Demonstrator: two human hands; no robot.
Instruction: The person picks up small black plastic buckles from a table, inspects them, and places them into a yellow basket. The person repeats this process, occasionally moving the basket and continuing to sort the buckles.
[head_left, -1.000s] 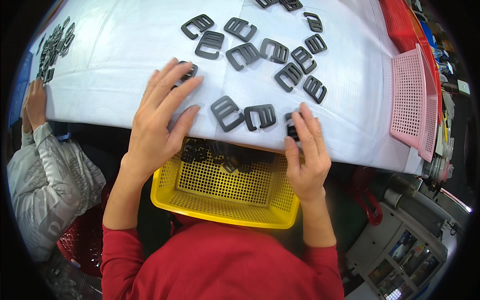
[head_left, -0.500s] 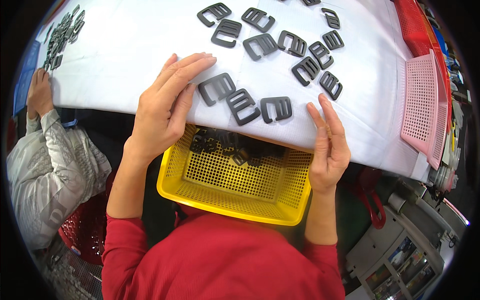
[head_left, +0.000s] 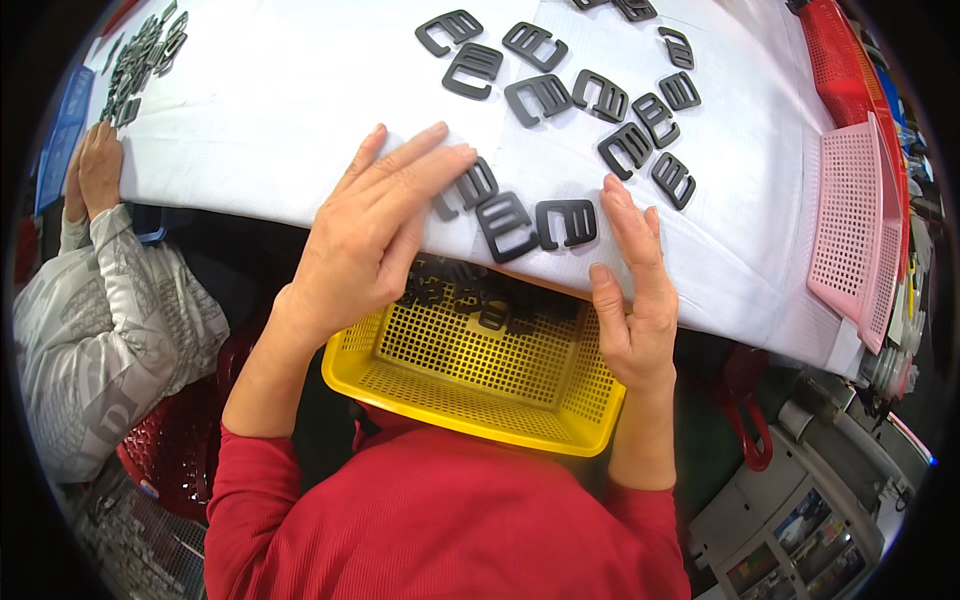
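Note:
My left hand (head_left: 375, 235) is open, its stretched fingers partly covering a black plastic strap buckle (head_left: 482, 180) on the white-covered table (head_left: 290, 130). Beside it, a second black buckle (head_left: 505, 226) lies close to the table's near edge. A third buckle (head_left: 570, 223) is between that one and my right hand (head_left: 637, 290). The right hand is also open, fingers apart, with its fingertips just right of the third buckle. Below the edge, a yellow perforated basket (head_left: 450, 418) holds several small black pieces (head_left: 492, 316), partly hidden under the table.
Several more black buckles (head_left: 540, 98) lie spread farther back. At far left, another person's hands (head_left: 98, 170) rest at the table edge near a heap of dark pieces (head_left: 145, 55) and a blue tray (head_left: 62, 140). A pink perforated basket (head_left: 845, 220) stands at the right edge.
My left hand has moved right and now covers part of the leftmost near buckle. The right hand has come left, closer to the third buckle. The whole view has shifted slightly.

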